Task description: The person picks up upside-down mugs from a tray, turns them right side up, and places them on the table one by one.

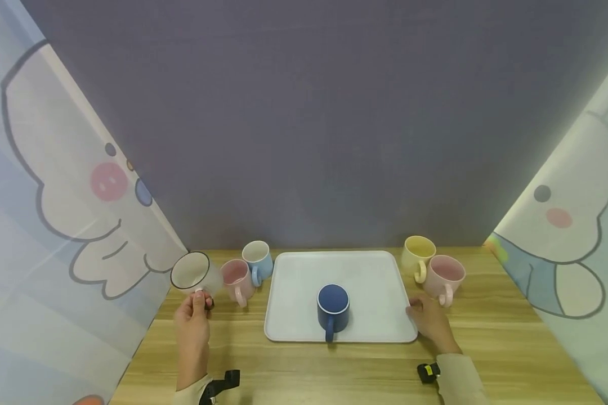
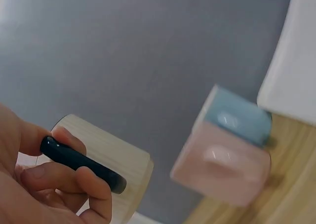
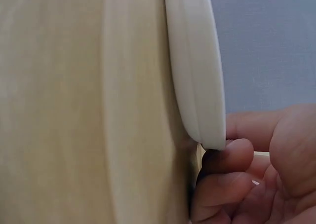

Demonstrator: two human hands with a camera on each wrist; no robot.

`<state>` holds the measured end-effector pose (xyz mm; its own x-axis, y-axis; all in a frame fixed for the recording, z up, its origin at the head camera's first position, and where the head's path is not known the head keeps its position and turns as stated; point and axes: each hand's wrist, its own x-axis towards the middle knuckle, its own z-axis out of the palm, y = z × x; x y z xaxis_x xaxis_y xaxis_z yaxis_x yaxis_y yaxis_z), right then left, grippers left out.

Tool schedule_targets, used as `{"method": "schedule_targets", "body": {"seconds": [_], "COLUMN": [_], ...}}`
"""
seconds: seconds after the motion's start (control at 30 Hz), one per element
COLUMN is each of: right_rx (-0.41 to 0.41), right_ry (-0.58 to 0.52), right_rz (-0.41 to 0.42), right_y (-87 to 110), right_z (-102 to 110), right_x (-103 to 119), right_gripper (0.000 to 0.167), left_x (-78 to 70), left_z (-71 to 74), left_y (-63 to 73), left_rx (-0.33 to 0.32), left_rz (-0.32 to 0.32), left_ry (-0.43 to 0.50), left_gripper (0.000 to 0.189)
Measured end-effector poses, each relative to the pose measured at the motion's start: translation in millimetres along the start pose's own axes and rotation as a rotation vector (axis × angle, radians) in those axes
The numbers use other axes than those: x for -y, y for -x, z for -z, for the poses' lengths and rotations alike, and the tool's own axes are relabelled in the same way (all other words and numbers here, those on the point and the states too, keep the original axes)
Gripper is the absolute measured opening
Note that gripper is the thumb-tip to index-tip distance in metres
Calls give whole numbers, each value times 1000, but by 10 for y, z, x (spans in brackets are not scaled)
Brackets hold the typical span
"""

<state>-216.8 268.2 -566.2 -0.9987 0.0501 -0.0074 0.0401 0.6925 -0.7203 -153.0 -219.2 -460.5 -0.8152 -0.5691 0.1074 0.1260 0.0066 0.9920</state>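
Note:
My left hand (image 1: 192,315) pinches the dark handle (image 2: 84,165) of a white mug (image 1: 210,279) with a black rim, whose mouth tilts toward the head camera. The mug appears raised above the table at the far left. A white tray (image 1: 294,292) lies in the middle, bearing a dark blue mug (image 1: 333,318) with its handle toward me. At the tray's right edge, my right hand (image 1: 430,320) pinches the rim, thumb on one side and curled fingers beneath, as the right wrist view shows.
Left of the tray, a pink mug (image 1: 243,284) and a light blue mug (image 1: 263,267) stand together. To its right are a yellow mug (image 1: 410,261) and another pink mug (image 1: 438,281), close beside my right hand. A grey wall (image 1: 324,140) rises behind the wooden table (image 1: 324,371).

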Motion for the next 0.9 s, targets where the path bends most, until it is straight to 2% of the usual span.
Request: {"method": "schedule_targets", "body": {"seconds": [0.17, 0.33, 0.53, 0.73, 0.9], "right_rx": [6, 2, 12, 21, 36], "right_ry": [10, 21, 11, 0, -7], "right_rz": [1, 18, 14, 9, -14], "right_y": [-12, -28, -20, 1, -2], "right_z": [8, 7, 15, 21, 19], "right_x": [-7, -24, -33, -22, -31], "right_gripper": [31, 28, 28, 28, 30], "left_x": [145, 335, 519, 634, 702], "left_z": [92, 142, 145, 129, 108], "left_y": [-72, -119, -125, -115, -107], "left_rx": [-59, -66, -34, -19, -16], "left_rz": [9, 47, 89, 120, 108], "left_ry": [-78, -201, -199, -172, -204], "left_gripper": [28, 32, 33, 32, 33]}}
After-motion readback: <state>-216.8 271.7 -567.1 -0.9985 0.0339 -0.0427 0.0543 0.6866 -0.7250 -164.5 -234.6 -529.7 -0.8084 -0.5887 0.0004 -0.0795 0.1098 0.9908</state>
